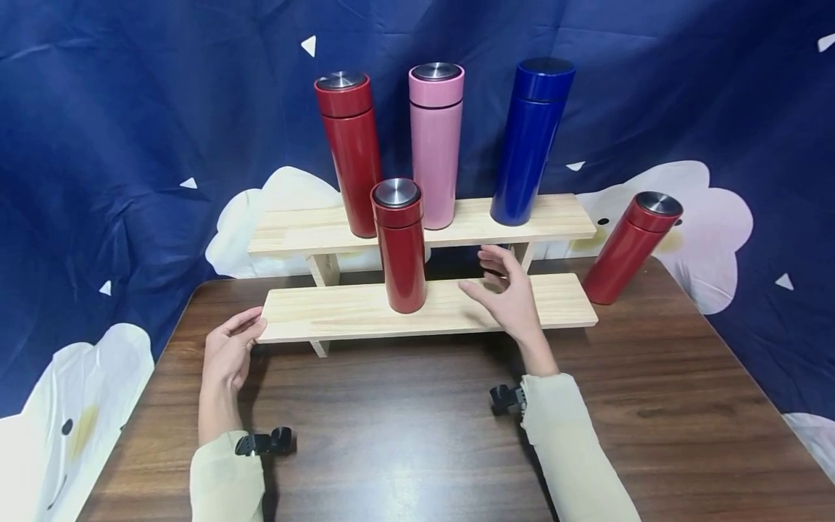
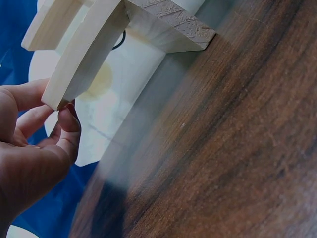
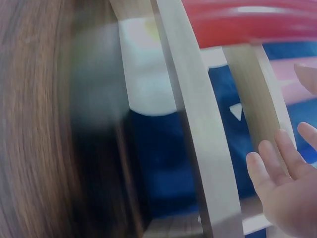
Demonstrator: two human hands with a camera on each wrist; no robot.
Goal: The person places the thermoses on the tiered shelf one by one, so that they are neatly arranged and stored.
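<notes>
A two-tier wooden shelf stands on the table. My left hand pinches the left end of its lower board, and in the left wrist view the thumb and fingers lie on either side of that board's corner. Over the right part of the lower board hovers my right hand, fingers spread and holding nothing. Left of it, a red thermos stands upright on the lower board. The upper board bears another red thermos, a pink thermos and a blue thermos.
One more red thermos stands on the brown wooden table, just off the shelf's right end. Behind everything hangs a dark blue curtain with white cloud shapes. Small black wrist cameras sit at both cuffs.
</notes>
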